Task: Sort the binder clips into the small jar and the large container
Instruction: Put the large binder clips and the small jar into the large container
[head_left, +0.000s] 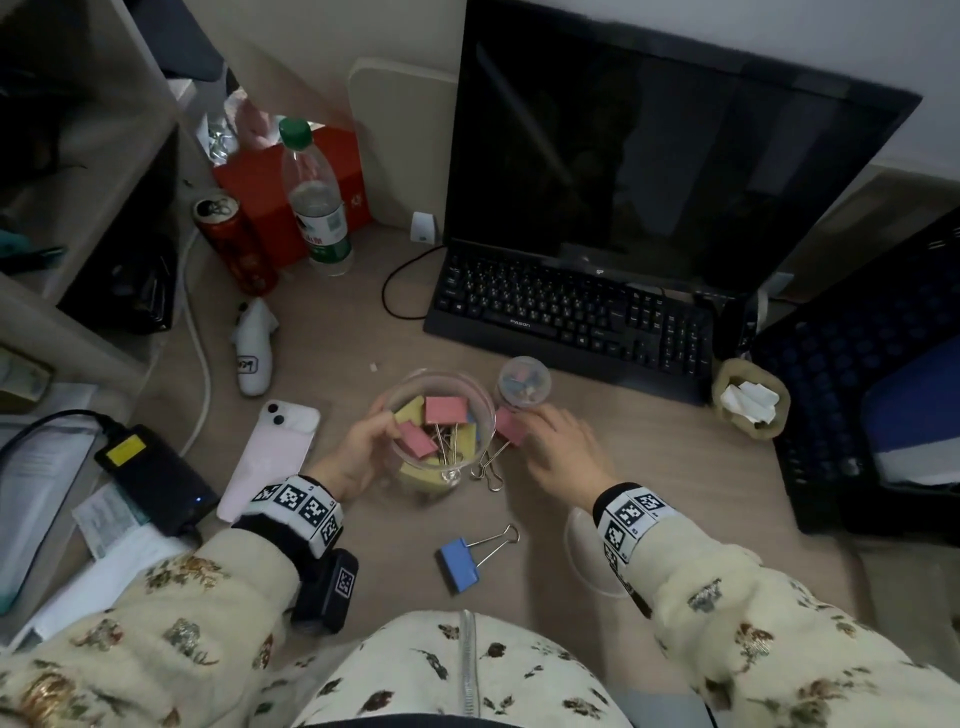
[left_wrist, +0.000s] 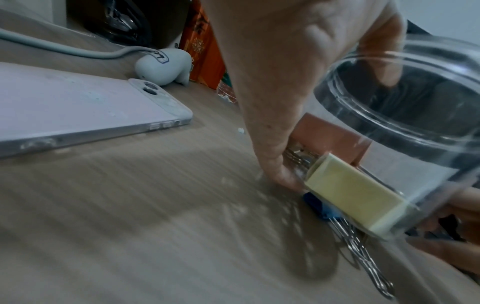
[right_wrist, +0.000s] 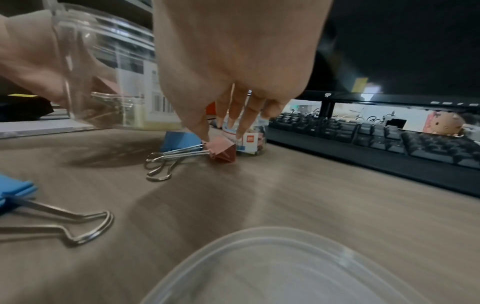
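Observation:
My left hand (head_left: 375, 434) grips the large clear container (head_left: 480, 415), holding it tilted just above the desk. My thumb (left_wrist: 272, 148) runs down its wall. Pink and yellow binder clips (head_left: 445, 410) lie inside. A blue clip (left_wrist: 320, 207) sits on the desk under it. My right hand (head_left: 535, 422) pinches a pink binder clip (right_wrist: 223, 151) that lies on the desk beside the container. Just behind it stands the small jar (head_left: 524, 382), which holds small clips. Another blue clip (head_left: 460, 564) lies nearer to me.
A clear lid (right_wrist: 259, 267) lies by my right wrist. A keyboard (head_left: 571, 317) and monitor stand behind the jar. A pink phone (head_left: 275, 452), a black charger (head_left: 156, 473), a bottle (head_left: 317, 202) and a can (head_left: 236, 244) are on the left. A black crate (head_left: 872, 395) stands at the right.

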